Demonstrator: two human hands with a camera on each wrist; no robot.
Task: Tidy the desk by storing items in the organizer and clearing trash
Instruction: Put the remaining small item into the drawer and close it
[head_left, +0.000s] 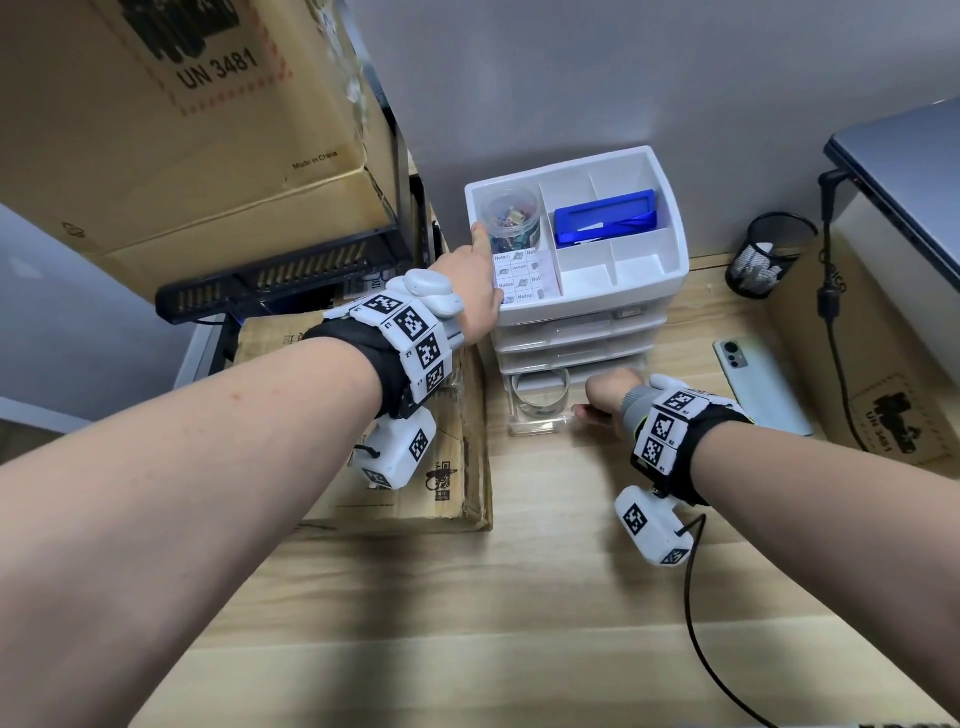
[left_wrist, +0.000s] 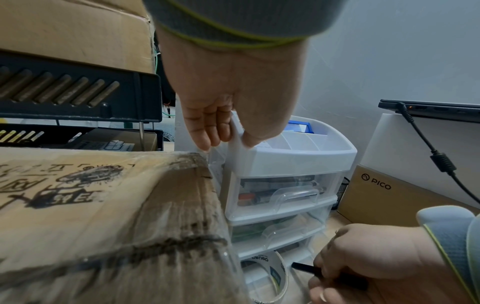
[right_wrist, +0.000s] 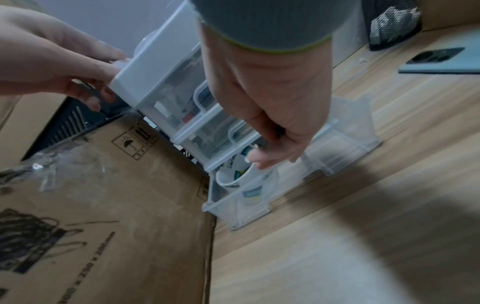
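A white organizer with clear drawers stands against the wall. My left hand grips its top left corner, thumb over the rim and fingers down the outside. The bottom drawer is pulled out and a roll of tape stands in it. Over this drawer my right hand has its fingers curled round a thin black pen-like stick, beside the tape roll. The top tray holds a jar of clips, a blue box and a notes pad.
A phone lies face down right of the organizer, near a black mesh cup and a laptop on a box. A flat cardboard box butts against the organizer's left side. A black cable trails over the wooden desk.
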